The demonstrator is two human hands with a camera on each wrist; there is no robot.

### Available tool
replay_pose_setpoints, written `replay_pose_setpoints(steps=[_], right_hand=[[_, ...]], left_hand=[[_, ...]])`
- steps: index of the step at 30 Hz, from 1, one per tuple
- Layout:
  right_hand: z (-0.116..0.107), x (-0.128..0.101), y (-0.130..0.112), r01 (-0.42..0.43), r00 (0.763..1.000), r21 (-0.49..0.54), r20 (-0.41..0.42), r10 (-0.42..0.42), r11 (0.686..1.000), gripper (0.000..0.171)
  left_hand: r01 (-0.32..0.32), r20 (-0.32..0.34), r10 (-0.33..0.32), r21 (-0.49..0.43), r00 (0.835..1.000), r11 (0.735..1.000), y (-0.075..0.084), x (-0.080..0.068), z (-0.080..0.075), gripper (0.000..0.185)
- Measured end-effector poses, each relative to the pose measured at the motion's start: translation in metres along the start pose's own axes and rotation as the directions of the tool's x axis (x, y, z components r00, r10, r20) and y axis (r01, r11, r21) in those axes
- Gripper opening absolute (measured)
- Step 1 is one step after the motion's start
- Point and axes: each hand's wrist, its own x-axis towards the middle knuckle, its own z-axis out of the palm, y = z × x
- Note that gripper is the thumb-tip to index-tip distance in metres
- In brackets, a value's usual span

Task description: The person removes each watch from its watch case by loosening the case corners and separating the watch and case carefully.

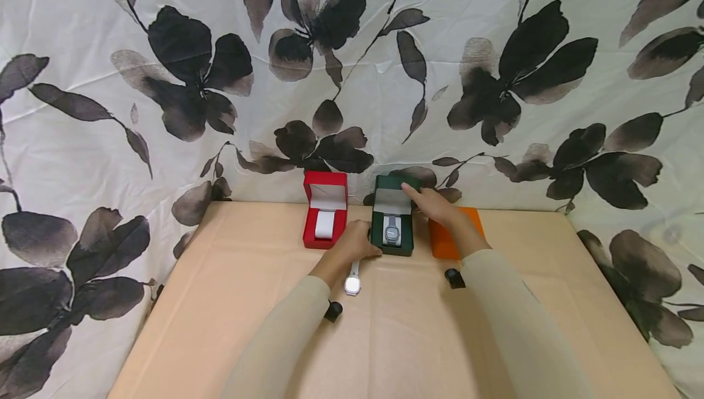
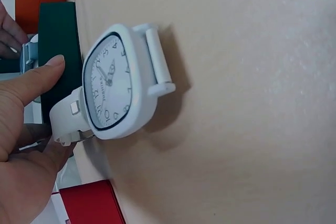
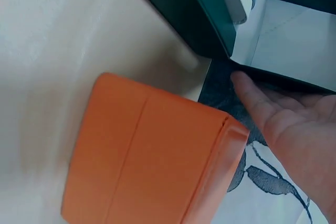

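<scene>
A white watch (image 2: 113, 82) with a rounded square dial hangs by its strap from the fingers of my left hand (image 1: 354, 243). That hand's thumb (image 2: 50, 74) touches the side of a green watch box (image 1: 392, 241). The box's lid is raised, and a watch with a grey-blue case (image 1: 392, 232) sits on the white cushion inside. At the right side of the lid (image 1: 393, 198), my right hand (image 1: 434, 206) grips the edge; some of its fingers are hidden behind the lid in the right wrist view.
Left of the green box, a red watch box (image 1: 309, 228) stands with its lid up and a bare white cushion (image 1: 324, 225) in it. An orange box (image 3: 142, 150) lies to the right, partly under the right forearm. Behind the table (image 1: 407, 338) hangs a floral cloth (image 1: 385, 81).
</scene>
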Motion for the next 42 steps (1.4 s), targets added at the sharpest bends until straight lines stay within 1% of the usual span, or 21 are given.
replay_pose_setpoints(steps=[8,11,14,15,17,20,25,27,30,35,38,40,42], right_hand=[[0.006,-0.011,0.001,0.029,0.999,0.023,-0.038,-0.028,0.999,0.098],[0.009,-0.014,0.004,0.043,0.998,0.047,-0.048,-0.041,0.998,0.093],[0.013,-0.018,0.007,0.037,0.998,0.088,-0.056,-0.032,0.995,0.09],[0.015,-0.021,0.008,0.032,0.999,0.097,-0.046,-0.027,0.995,0.089],[0.019,-0.025,0.01,0.019,0.999,0.114,-0.045,-0.014,0.993,0.09],[0.026,-0.031,0.011,0.003,0.998,0.117,-0.064,0.004,0.993,0.092],[0.041,-0.04,0.012,-0.02,0.99,0.077,-0.139,0.031,0.997,0.085],[0.047,-0.044,0.013,-0.027,0.987,0.074,-0.158,0.038,0.997,0.083],[0.054,-0.047,0.014,-0.025,0.986,0.08,-0.164,0.038,0.996,0.079],[0.066,-0.049,0.022,0.009,0.984,0.111,-0.176,0.01,0.994,0.067],[0.072,-0.048,0.026,0.014,0.983,0.136,-0.183,0.012,0.991,0.064],[0.075,-0.047,0.03,0.009,0.982,0.162,-0.187,0.022,0.987,0.064],[0.078,-0.046,0.031,0.013,0.98,0.165,-0.198,0.021,0.986,0.063]], left_hand=[[0.006,0.014,-0.006,-0.035,1.0,0.999,0.003,-0.002,-0.002,0.079],[-0.005,0.011,0.005,-0.045,1.0,0.999,0.004,-0.003,-0.003,0.084],[-0.027,-0.021,0.026,-0.027,0.999,0.999,0.005,-0.005,-0.005,0.091],[-0.032,-0.031,0.031,-0.024,0.999,0.999,0.005,-0.007,-0.006,0.092],[-0.042,-0.047,0.041,-0.018,0.998,0.999,0.005,-0.01,-0.008,0.094],[-0.076,-0.058,0.075,-0.012,0.996,0.997,0.007,-0.015,-0.013,0.092],[-0.146,-0.065,0.147,0.01,0.987,0.989,0.01,-0.021,-0.022,0.088],[-0.159,-0.066,0.16,0.019,0.985,0.987,0.011,-0.023,-0.026,0.086],[-0.171,-0.064,0.172,0.021,0.983,0.985,0.012,-0.022,-0.031,0.083],[-0.192,-0.043,0.194,0.031,0.98,0.981,0.014,-0.019,-0.038,0.08],[-0.214,-0.027,0.215,0.042,0.976,0.976,0.016,-0.015,-0.042,0.078],[-0.22,-0.009,0.221,0.049,0.975,0.974,0.018,-0.014,-0.045,0.078],[-0.222,0.012,0.222,0.066,0.975,0.973,0.02,-0.012,-0.048,0.077]])
